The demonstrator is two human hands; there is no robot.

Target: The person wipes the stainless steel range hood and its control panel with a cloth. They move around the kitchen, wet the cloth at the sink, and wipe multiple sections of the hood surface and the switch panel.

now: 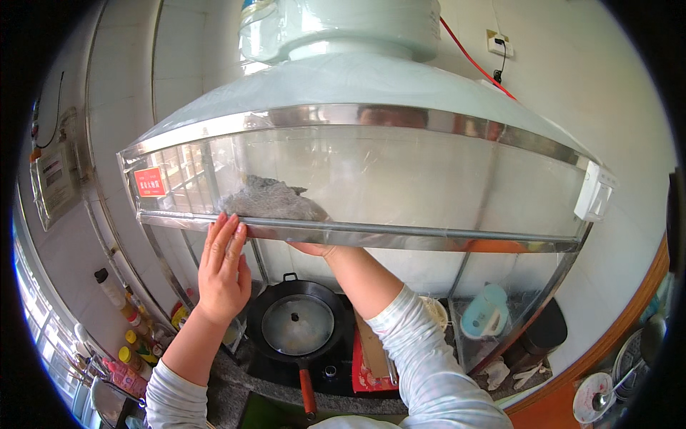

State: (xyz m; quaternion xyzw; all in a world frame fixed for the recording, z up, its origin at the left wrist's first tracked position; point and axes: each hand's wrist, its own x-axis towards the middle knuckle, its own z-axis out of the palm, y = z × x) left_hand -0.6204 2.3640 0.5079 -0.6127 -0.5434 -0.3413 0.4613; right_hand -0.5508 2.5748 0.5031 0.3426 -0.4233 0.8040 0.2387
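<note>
My left hand (224, 268) lies with fingers extended against the lower metal rail (375, 230) of the range hood's clear front panel (418, 177). My right hand (313, 248) reaches under that rail and is mostly hidden. Behind the clear panel a grey cloth (273, 199) shows, at the place my right arm reaches to; the fingers on it cannot be made out. Below the hands, a black wok (292, 284) with a glass lid (298, 324) and a red-brown handle (307, 389) sits on the dark cooktop (273, 372).
Bottles (134, 362) line the left wall beside the window. Right of the wok are a board (375, 348) on red material and a bowl (435, 311). A light-blue pitcher (485, 313) and a black bin (541, 332) stand farther right. A white switch box (595, 192) is at the hood's right end.
</note>
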